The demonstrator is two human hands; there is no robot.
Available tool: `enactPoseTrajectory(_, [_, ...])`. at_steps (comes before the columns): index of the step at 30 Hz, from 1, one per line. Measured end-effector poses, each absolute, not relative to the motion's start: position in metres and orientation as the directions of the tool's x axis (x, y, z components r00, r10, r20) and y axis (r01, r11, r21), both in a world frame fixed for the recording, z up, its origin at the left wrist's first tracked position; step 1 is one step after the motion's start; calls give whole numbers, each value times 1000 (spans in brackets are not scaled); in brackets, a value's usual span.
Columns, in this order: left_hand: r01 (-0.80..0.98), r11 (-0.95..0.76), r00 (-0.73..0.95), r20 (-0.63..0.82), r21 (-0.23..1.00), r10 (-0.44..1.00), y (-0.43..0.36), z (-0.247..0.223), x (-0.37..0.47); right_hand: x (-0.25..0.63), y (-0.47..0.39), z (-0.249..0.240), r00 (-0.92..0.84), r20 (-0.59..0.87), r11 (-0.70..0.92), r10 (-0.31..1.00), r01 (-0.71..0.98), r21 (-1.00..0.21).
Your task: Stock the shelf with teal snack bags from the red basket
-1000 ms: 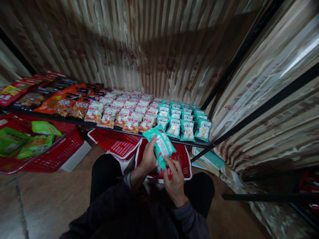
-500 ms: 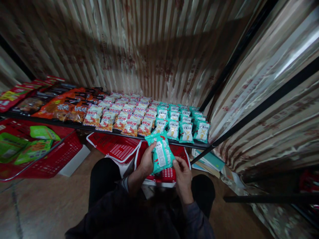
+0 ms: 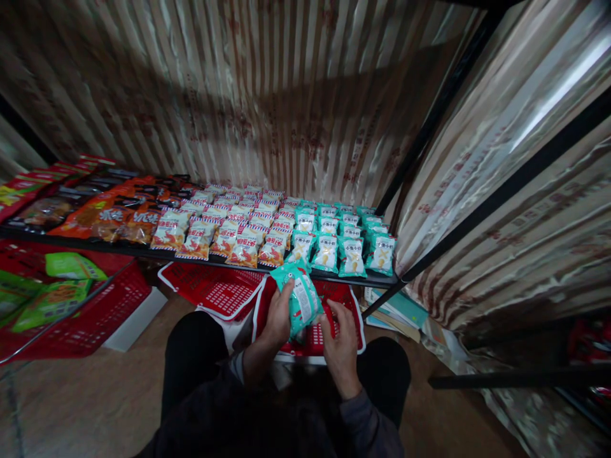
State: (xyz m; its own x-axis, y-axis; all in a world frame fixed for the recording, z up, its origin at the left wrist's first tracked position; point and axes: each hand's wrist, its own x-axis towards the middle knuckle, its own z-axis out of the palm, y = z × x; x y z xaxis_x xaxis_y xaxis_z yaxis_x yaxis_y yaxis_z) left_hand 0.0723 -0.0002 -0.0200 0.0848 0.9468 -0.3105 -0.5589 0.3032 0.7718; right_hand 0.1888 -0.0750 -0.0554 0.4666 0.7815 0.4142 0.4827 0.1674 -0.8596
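A teal snack bag (image 3: pixel 304 301) is in my left hand (image 3: pixel 278 317), its printed back label facing up and my thumb over its left side. Close to the bag's right edge is my right hand (image 3: pixel 342 343), fingers apart and curved, with nothing visibly held. Just beyond the bag, teal bags with white fronts (image 3: pixel 352 256) stand in rows at the right end of a black shelf (image 3: pixel 222 260). White and orange bags (image 3: pixel 245 245) fill the rows to their left. Beneath my hands is a red basket (image 3: pixel 336 294) with a white rim.
Orange bags (image 3: pixel 111 219) and dark packs lie further left on the shelf. A red basket (image 3: pixel 112 305) with green bags (image 3: pixel 62 299) is on the left. Another red basket (image 3: pixel 210 289) sits under the shelf. Black posts (image 3: pixel 506 191) and flat packages (image 3: pixel 403 310) are on the right.
My right hand has let go of the teal bag's right edge, and its fingers have spread. The bag has tilted and shifted slightly left in my left hand. The view has moved a little.
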Motion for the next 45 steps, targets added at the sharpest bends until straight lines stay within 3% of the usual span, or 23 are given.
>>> enactPoseTrajectory(4, [-435,283,-3,-315,855,949,-5,-22,74,179,-82,-56,260,516,284,816,597,-751])
enactPoseTrajectory(8, [-256,301,0,-312,918,950,-10,-26,78,177,-83,-67,153,507,308,848,637,-707])
enactPoseTrajectory(12, [-156,275,99,-262,949,960,-19,-21,84,183,-82,-77,164,464,263,871,642,-720])
enactPoseTrajectory(16, [-157,239,170,-212,958,962,-26,-19,90,188,-81,-82,281,413,163,866,621,-766])
enactPoseTrajectory(20, [-143,195,188,-167,970,968,-24,-26,95,195,-80,-84,385,330,84,862,533,-842])
enactPoseTrajectory(25, [-123,159,231,-128,980,965,-15,-40,104,219,-76,-81,460,132,-18,878,307,-952])
enactPoseTrajectory(32, [-169,197,339,-130,966,932,-10,-50,117,254,-64,-79,413,23,-40,910,144,-989])
enactPoseTrajectory(41, [-6,128,186,-125,992,975,18,-55,153,293,-27,-63,435,180,-3,882,387,-922])
enactPoseTrajectory(45, [37,72,173,-78,997,982,33,-56,168,311,-10,-52,408,170,-36,897,451,-892])
